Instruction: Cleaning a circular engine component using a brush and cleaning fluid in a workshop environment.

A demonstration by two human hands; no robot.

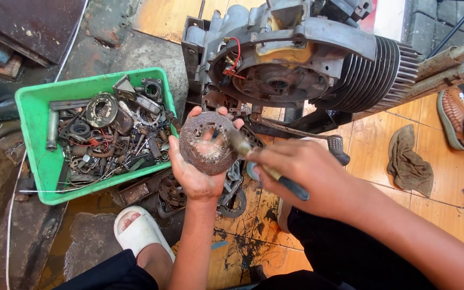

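Engine (296, 59) blocks far side, green tray (33, 129) blocks left, loose discs (175, 193) clutter near floor. Free room: right tiles around rag (409, 161).

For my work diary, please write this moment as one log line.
left hand: holds round rusty metal disc | right hand: brush with dark handle on disc | green plastic tray of parts: beside
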